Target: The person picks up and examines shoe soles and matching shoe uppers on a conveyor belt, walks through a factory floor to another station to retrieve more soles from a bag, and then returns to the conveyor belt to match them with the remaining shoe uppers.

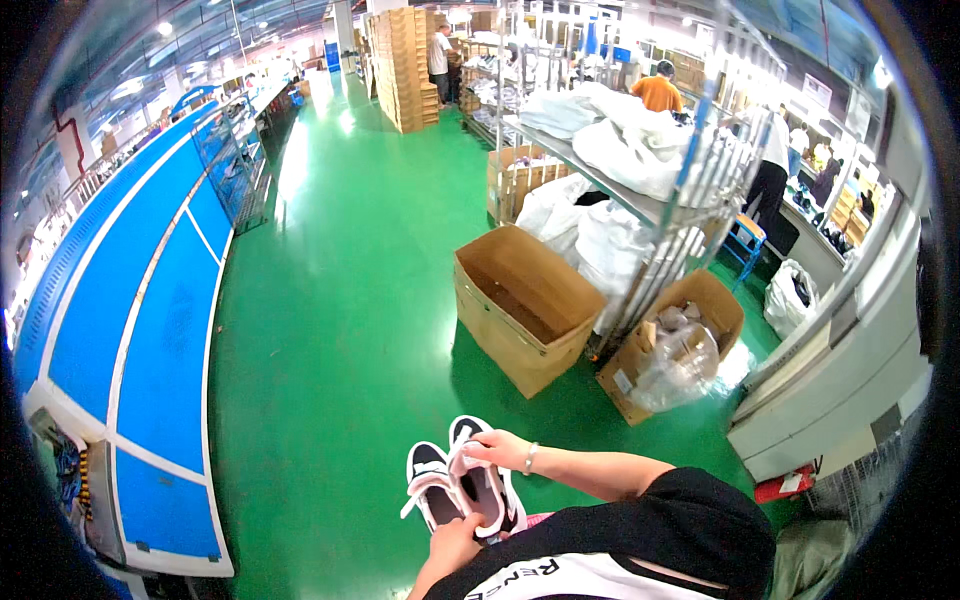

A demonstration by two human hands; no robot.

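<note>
Black shirt (690, 520): closest thing to the lens, roughly 4 o'clock from the shoes, white panel across the front.
Shoes (463, 468): black, white and pale pink pair, side by side at 6 o'clock in the view, toes aimed around 11 to 12, openings facing up.
Right hand (495, 450): reaches in from 4 o'clock and has the right-hand shoe grasped around its tongue. Pale band (531, 458) on that wrist.
Left hand (455, 545): down at the heel end, gripping the right-hand shoe, thumb at its heel. Can't really see where the other fingers go.
Green floor (330, 330): pretty shiny, runs from the shoes up toward 12.
Big open carton (500, 335): 1 o'clock from the shoes, well apart from them.
Second carton (627, 398): 2 o'clock, near the first, clear plastic bulging over the rim.
Metal rack (600, 180): 1 o'clock, behind the cartons, white bundles (635, 150) piled on it.
Blue panels (160, 370): long white-edged run over at 10.
Stacked cartons (400, 70): far off at 12, person in a white top (440, 55) beside them.
</note>
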